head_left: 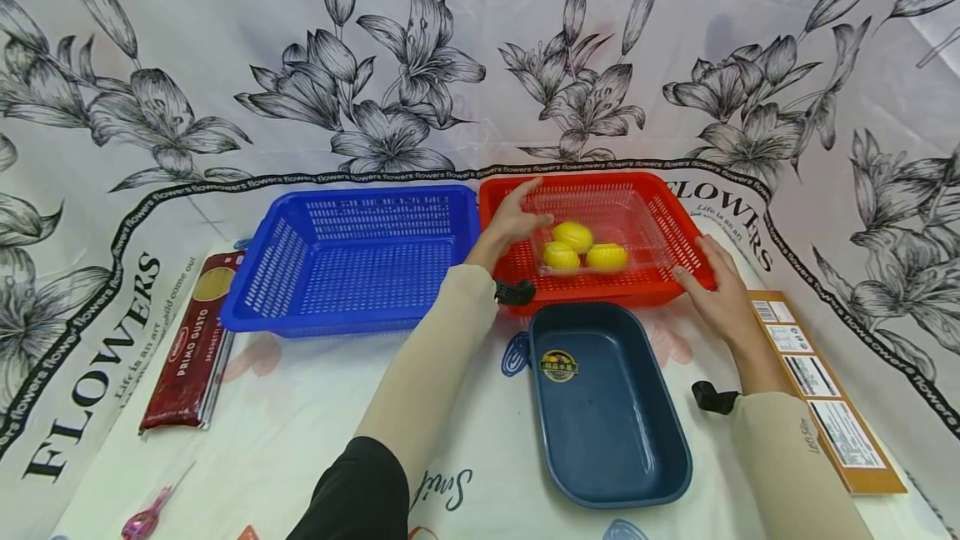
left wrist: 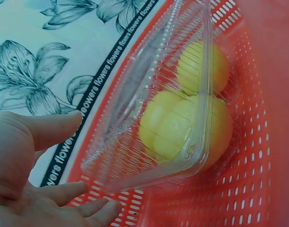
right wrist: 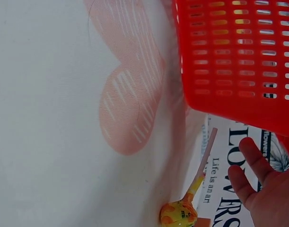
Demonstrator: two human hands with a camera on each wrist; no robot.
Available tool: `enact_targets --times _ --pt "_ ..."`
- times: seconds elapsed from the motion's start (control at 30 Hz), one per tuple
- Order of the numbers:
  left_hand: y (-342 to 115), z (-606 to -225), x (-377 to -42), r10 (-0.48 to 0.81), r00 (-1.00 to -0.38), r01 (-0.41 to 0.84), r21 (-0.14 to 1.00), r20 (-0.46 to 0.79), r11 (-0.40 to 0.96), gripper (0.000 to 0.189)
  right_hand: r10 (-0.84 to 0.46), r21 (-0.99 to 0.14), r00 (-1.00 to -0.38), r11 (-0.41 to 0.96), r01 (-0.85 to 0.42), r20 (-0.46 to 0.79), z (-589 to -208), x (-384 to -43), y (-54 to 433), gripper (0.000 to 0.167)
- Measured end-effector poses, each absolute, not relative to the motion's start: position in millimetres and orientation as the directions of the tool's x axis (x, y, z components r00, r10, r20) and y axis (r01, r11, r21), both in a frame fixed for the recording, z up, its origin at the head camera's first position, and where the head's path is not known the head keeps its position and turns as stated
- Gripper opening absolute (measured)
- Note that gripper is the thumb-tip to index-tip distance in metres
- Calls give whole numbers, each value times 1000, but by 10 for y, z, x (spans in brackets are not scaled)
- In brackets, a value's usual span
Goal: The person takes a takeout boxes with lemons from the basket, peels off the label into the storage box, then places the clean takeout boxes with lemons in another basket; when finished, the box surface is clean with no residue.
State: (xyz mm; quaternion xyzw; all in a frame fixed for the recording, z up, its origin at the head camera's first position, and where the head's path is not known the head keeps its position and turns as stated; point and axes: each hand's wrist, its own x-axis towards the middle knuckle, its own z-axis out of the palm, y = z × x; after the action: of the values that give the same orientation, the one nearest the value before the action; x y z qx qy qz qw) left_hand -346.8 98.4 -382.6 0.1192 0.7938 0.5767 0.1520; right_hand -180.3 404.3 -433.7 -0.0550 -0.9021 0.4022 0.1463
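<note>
Three yellow lemon-like fruits [head_left: 572, 237] sit inside a clear plastic box [head_left: 637, 219] in the red basket [head_left: 652, 294]. My left hand [head_left: 513, 222] reaches over the basket's left side, thumb and fingers spread beside the box. In the left wrist view, the hand [left wrist: 14, 163] has a gap between its fingertips and the box [left wrist: 123, 158], whose lid stands partly raised. At the basket's right end is my right hand [head_left: 716, 294], fingertips right at the rim in the head view. The right wrist view has its relaxed fingers [right wrist: 255, 161] close to the basket wall [right wrist: 220, 101].
A blue basket [head_left: 382, 323] stands to the left, beside a red spaghetti packet [head_left: 191, 348]. Nearer me is a dark blue tray [head_left: 600, 432]. Brown labelled cardboard [head_left: 832, 407] lies right. Lollipops, one pink [head_left: 146, 519], one yellow [right wrist: 179, 213], are on the cloth.
</note>
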Motion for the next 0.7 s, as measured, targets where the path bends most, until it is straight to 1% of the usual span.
enact_targets --times 0.17,0.33,0.57,0.7 --pt "915 -3743 -3394 372 -925 17 968 -80 251 73 209 -732 -953 681 -19 219 -4323 -1833 4064 73" --pt "809 -3644 -3274 378 -926 63 979 -15 193 71 203 -736 -958 677 -13 204 -4308 -1849 4105 73" --pt "527 -3482 -3104 398 -915 160 966 68 202 68 195 -721 -964 693 3 183 -4283 -1854 4200 74" --pt "287 -3438 -3024 395 -913 199 958 104 207 64 196 -695 -969 718 38 149 -4237 -1843 4250 75"
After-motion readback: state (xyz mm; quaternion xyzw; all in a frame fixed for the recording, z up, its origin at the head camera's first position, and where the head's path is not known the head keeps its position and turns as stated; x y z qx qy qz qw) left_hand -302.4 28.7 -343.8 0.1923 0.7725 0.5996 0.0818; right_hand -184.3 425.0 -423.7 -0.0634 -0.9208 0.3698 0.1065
